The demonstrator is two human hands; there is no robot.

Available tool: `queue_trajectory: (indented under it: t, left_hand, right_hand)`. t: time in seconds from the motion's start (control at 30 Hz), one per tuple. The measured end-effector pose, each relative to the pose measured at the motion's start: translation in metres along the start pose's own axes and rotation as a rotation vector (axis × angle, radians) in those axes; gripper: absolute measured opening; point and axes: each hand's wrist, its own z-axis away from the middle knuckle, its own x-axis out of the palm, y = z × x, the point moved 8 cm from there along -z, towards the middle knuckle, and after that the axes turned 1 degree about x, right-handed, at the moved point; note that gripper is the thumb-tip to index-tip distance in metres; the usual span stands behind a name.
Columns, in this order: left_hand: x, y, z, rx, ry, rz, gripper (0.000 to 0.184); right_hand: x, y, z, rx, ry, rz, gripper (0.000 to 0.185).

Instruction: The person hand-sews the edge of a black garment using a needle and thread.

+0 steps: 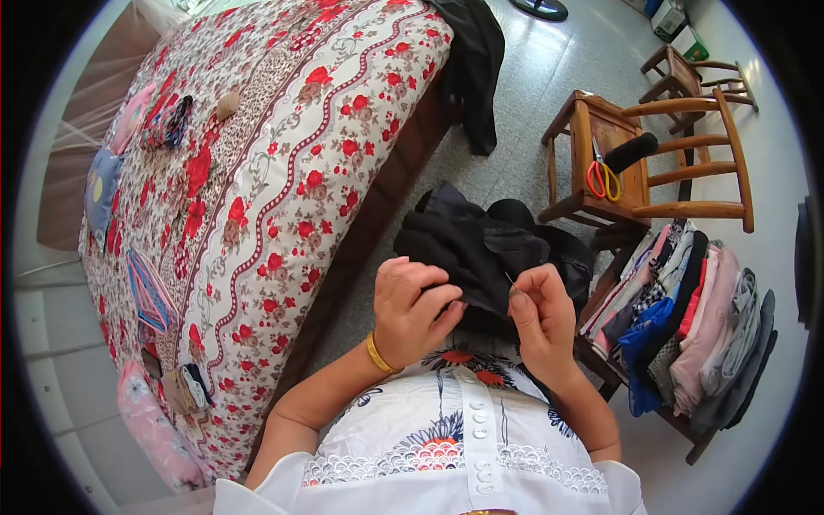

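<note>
A dark black garment [459, 245] lies bunched across my lap, with a flap folded up near its right side. My right hand [543, 322] pinches a thin, shiny needle [511, 278] between thumb and forefinger, its tip pointing up and left. To the left, my left hand [416, 309] is raised over the garment's near edge, its fingers curled and the thumb close to the forefinger. Whether thread or cloth sits in that pinch is too small to make out. The two hands are apart.
A bed with a floral cover [283, 172] fills the left side. At right, scissors [603, 176] and a black spool-like roll [632, 153] rest on a wooden chair [596, 120]. Folded clothes [678, 318] are stacked beside my right arm. Black cloth [481, 77] hangs off the bed corner.
</note>
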Motion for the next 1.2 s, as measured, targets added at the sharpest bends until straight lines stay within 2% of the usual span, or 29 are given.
queue_trajectory:
  t: [0.1, 0.23, 0.3, 0.37, 0.4, 0.47, 0.5, 0.57, 0.6, 0.63, 0.7, 0.8, 1.13, 1.2]
  left_hand:
    - [0.003, 0.006, 0.003, 0.092, -0.028, -0.054, 0.024]
    - [0.010, 0.002, 0.009, 0.019, -0.116, 0.044, 0.025]
    - [0.009, -0.002, 0.009, -0.030, -0.138, 0.119, 0.024]
    - [0.010, -0.011, 0.006, -0.223, -0.196, 0.478, 0.014]
    - [0.006, -0.011, 0.006, -0.225, -0.199, 0.480, 0.014]
    - [0.034, -0.024, 0.031, -0.847, -0.355, 1.340, 0.009]
    - [0.034, -0.023, 0.031, -0.849, -0.359, 1.343, 0.009]
    - [0.027, -0.020, 0.022, -0.576, -0.424, 0.841, 0.014]
    - [0.020, -0.019, 0.015, -0.411, -0.315, 0.701, 0.010]
    - [0.023, -0.022, 0.014, -0.409, -0.316, 0.702, 0.010]
    - [0.009, -0.008, 0.004, -0.082, -0.209, 0.354, 0.010]
    - [0.018, 0.008, 0.000, 0.019, -0.212, 0.310, 0.016]
    - [0.032, 0.012, -0.002, 0.070, -0.265, 0.211, 0.017]
    - [0.036, -0.007, 0.004, -0.244, -0.284, 0.547, 0.010]
  right_hand:
    - [0.002, -0.003, 0.008, -0.010, -0.015, 0.024, 0.008]
    - [0.005, -0.008, 0.013, -0.108, -0.024, 0.075, 0.008]
    - [0.000, -0.004, 0.012, -0.050, -0.015, 0.049, 0.009]
    - [-0.004, 0.001, 0.010, 0.008, -0.007, 0.021, 0.009]
    - [-0.005, 0.008, 0.009, 0.085, 0.002, -0.091, 0.010]
    - [-0.007, 0.016, 0.006, 0.210, -0.002, -0.269, 0.011]
    - [-0.008, 0.016, 0.004, 0.213, 0.003, -0.268, 0.011]
    - [-0.010, 0.018, 0.002, 0.239, 0.045, -0.372, 0.011]
    - [-0.010, 0.018, 0.002, 0.235, 0.044, -0.373, 0.010]
    - [-0.010, 0.018, 0.001, 0.234, 0.045, -0.374, 0.010]
    - [-0.008, 0.019, 0.002, 0.247, 0.020, -0.373, 0.011]
    - [-0.005, 0.020, 0.003, 0.242, 0.025, -0.373, 0.011]
    - [-0.005, 0.015, 0.003, 0.200, 0.007, -0.269, 0.011]
    - [-0.008, 0.014, 0.002, 0.168, 0.024, -0.207, 0.011]
